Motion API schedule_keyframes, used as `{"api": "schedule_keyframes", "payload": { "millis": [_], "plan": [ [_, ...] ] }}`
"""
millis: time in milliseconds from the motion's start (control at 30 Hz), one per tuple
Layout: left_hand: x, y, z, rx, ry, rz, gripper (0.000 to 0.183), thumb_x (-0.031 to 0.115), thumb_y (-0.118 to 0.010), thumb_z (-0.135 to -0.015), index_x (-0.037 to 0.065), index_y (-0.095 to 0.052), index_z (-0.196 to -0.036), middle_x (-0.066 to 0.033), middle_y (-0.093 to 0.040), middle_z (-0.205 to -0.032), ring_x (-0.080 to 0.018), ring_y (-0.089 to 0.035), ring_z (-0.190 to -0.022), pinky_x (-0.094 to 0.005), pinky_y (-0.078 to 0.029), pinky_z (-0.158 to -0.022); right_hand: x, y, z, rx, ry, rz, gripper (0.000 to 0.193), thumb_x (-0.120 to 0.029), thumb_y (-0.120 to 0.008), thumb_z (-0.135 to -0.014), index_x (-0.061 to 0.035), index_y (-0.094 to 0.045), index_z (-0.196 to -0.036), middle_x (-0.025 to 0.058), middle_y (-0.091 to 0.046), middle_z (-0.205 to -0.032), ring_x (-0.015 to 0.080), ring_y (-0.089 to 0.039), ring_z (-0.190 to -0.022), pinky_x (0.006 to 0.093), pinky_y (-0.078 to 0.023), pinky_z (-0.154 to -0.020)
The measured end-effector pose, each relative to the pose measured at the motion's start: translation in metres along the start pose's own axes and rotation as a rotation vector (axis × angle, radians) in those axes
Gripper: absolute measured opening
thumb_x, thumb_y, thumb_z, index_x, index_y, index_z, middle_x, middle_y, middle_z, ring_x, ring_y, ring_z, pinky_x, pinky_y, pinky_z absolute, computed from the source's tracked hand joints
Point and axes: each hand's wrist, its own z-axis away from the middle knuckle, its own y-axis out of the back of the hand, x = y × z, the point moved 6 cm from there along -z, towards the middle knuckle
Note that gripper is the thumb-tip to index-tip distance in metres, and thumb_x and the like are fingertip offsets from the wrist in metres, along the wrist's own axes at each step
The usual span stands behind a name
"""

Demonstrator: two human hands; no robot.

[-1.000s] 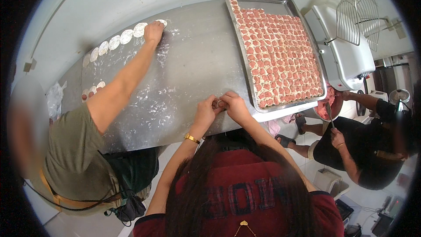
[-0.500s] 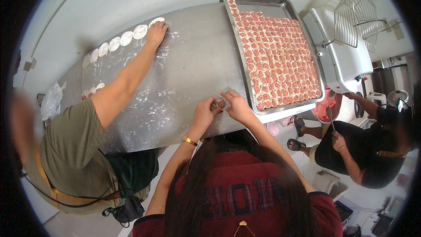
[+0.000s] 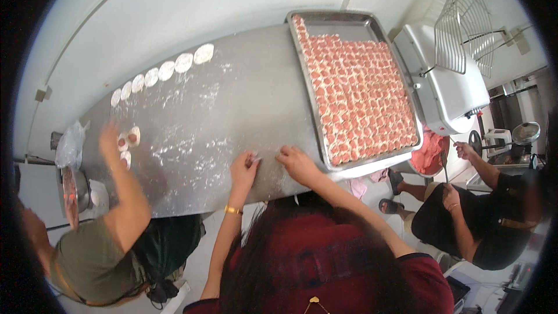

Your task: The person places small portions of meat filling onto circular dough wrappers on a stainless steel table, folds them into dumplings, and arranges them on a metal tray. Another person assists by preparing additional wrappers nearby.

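Above the steel table (image 3: 250, 93), near its front edge, my left hand (image 3: 241, 170) is closed. A small dumpling (image 3: 254, 158), pale wrapper with reddish filling, shows at its fingertips and is partly hidden by them. My right hand (image 3: 299, 166) is a short way to the right, apart from the left. Its fingers are loosely bent with nothing visible in them. To the right of it stands a large metal tray (image 3: 378, 161), mostly covered with tight rows of small open-topped dumplings (image 3: 360, 99); bare metal shows at its far end.
At the left a co-worker's blurred hand (image 3: 108, 139) is beside several filled wrappers (image 3: 133, 135). Round wrappers (image 3: 166, 71) form a row along the far edge. At the right are a white machine (image 3: 442, 81) and another person stirring reddish filling (image 3: 430, 154) in a bowl.
My hands have moved apart; the dumpling has gone left with my left hand. The co-worker's hand has moved from the far wrapper row to the filled wrappers. The view has shifted slightly.
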Motion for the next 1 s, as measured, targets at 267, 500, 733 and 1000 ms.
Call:
{"api": "schedule_keyframes", "payload": {
  "millis": [267, 500, 733, 1000],
  "plan": [
    [0.003, 0.019, 0.040, 0.316, -0.020, -0.115, 0.018, 0.006, -0.064, -0.077, 0.002, -0.059, -0.094, -0.0111, -0.055, -0.081, -0.0204, -0.053, -0.062, -0.0317, -0.044, -0.056, 0.136, 0.150, -0.066, 0.345, -0.158, -0.260, 0.029, -0.005, -0.067, -0.070, -0.0063, -0.067, -0.100, 0.0106, -0.065, -0.092, 0.0235, -0.062, -0.082, 0.0324, -0.051, -0.073],
    [0.021, 0.005, 0.042, 0.419, -0.037, -0.382, 0.018, 0.011, -0.064, -0.078, 0.004, -0.055, -0.092, -0.0141, -0.054, -0.089, -0.0306, -0.054, -0.069, -0.0378, -0.045, -0.060, 0.307, 0.286, -0.165, 0.572, -0.390, -0.051, 0.027, -0.010, -0.067, -0.065, -0.0072, -0.070, -0.092, 0.0171, -0.066, -0.079, 0.0322, -0.064, -0.076, 0.0388, -0.049, -0.069],
    [0.021, 0.002, 0.040, 0.402, 0.045, -0.468, 0.020, 0.012, -0.062, -0.079, 0.004, -0.052, -0.094, -0.0142, -0.052, -0.088, -0.0320, -0.055, -0.072, -0.0388, -0.046, -0.063, 0.376, 0.249, -0.235, 0.242, -0.422, 0.187, 0.027, -0.011, -0.064, -0.064, -0.0094, -0.070, -0.090, 0.0184, -0.067, -0.087, 0.0353, -0.064, -0.086, 0.0411, -0.050, -0.079],
    [0.027, 0.002, 0.040, 0.438, -0.029, -0.529, 0.019, 0.012, -0.062, -0.080, 0.005, -0.052, -0.094, -0.0120, -0.052, -0.085, -0.0277, -0.054, -0.066, -0.0370, -0.045, -0.061, 0.368, 0.244, -0.232, 0.068, -0.293, 0.125, 0.033, -0.010, -0.062, -0.066, -0.0090, -0.070, -0.098, 0.0194, -0.068, -0.083, 0.0329, -0.066, -0.075, 0.0380, -0.053, -0.074]
  ]
}}
